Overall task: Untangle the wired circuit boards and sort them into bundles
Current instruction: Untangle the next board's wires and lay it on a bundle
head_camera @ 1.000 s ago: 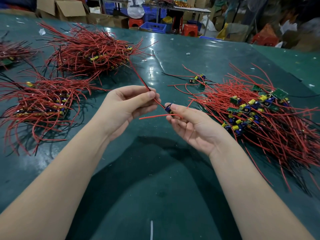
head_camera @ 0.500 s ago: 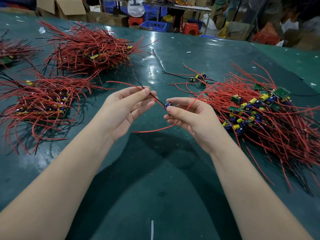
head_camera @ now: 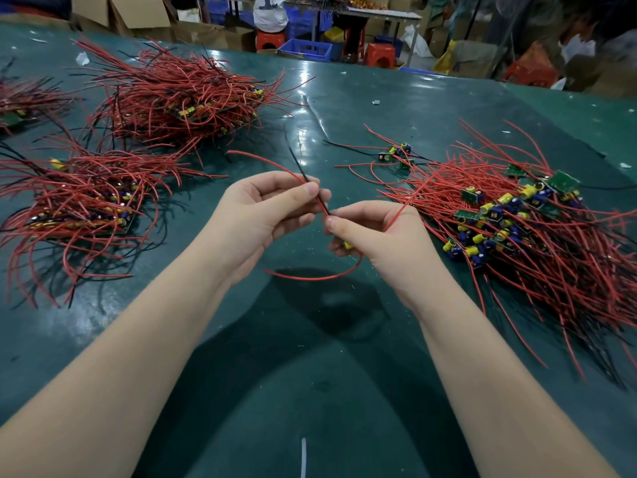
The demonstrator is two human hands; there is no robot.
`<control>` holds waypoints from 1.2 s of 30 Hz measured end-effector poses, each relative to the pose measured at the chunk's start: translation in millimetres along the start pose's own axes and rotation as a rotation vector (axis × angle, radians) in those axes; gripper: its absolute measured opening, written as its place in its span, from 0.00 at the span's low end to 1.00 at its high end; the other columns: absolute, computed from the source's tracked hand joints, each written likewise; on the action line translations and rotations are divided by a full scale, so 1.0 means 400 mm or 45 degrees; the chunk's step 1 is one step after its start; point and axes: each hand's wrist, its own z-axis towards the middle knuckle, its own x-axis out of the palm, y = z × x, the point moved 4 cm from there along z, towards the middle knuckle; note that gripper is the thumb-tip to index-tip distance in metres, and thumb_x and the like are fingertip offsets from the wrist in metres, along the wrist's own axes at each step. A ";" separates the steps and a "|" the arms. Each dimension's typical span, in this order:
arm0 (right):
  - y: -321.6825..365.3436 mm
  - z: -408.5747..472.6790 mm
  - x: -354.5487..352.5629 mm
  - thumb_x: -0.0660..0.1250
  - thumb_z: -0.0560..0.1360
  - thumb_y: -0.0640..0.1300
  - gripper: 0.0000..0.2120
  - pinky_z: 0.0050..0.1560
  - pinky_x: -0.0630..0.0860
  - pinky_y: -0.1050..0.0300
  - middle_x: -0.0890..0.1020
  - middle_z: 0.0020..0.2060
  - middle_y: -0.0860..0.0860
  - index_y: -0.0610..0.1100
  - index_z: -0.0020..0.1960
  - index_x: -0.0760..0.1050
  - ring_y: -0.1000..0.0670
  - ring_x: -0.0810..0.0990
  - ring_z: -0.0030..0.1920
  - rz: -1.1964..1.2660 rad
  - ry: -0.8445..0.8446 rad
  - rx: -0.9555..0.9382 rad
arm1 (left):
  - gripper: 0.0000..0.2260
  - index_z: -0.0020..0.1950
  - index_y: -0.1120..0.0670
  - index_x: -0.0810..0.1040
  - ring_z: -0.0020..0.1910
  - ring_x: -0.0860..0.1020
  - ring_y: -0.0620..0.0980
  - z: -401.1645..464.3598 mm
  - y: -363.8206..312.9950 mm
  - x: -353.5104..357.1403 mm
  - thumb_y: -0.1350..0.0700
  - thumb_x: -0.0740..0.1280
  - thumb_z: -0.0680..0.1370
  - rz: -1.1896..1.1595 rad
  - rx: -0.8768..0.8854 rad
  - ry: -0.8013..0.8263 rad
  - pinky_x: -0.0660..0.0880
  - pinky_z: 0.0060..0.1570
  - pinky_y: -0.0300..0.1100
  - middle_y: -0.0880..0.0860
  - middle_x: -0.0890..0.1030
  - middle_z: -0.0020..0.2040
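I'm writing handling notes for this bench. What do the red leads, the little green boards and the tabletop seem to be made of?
Red leads: flexible, matte plastic- or rubber-like insulation; they hold soft curves.
Green boards: rigid, flat laminate with a green coating, probably standard circuit board; yellow and blue parts sit on them.
Tabletop: dark green glossy sheet, perhaps vinyl or rubber mat; it mirrors the lights and shows a raised crease.

**Hands closed in, board turned under the right hand**

The left hand [head_camera: 262, 215] and right hand [head_camera: 372, 232] drew closer until their fingertips nearly met. The small circuit board [head_camera: 347, 244], earlier showing at the right fingertips, slipped beneath the right hand. Its loose red wire [head_camera: 310, 277] swung from level down into a loop below. A black wire [head_camera: 300, 167] rose above the left hand's pinch.
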 end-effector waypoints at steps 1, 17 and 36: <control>0.000 -0.001 0.001 0.71 0.72 0.32 0.07 0.34 0.78 0.63 0.81 0.28 0.50 0.41 0.39 0.81 0.55 0.80 0.28 -0.017 0.000 -0.010 | 0.05 0.44 0.56 0.80 0.42 0.84 0.45 -0.001 0.000 0.000 0.58 0.70 0.70 0.003 -0.006 -0.004 0.77 0.40 0.33 0.52 0.86 0.42; 0.016 -0.016 0.029 0.70 0.72 0.31 0.10 0.42 0.80 0.58 0.82 0.32 0.50 0.43 0.38 0.80 0.54 0.81 0.33 -0.136 0.059 -0.223 | 0.03 0.35 0.52 0.86 0.33 0.81 0.40 0.002 0.030 -0.004 0.56 0.71 0.66 -0.090 -0.296 -0.003 0.77 0.35 0.31 0.49 0.85 0.40; 0.007 -0.010 0.022 0.67 0.75 0.34 0.09 0.38 0.74 0.67 0.79 0.27 0.49 0.44 0.40 0.81 0.55 0.77 0.31 -0.183 0.084 -0.067 | 0.09 0.48 0.56 0.83 0.41 0.83 0.46 -0.002 0.004 0.005 0.54 0.66 0.73 0.069 -0.011 0.061 0.79 0.44 0.37 0.52 0.85 0.42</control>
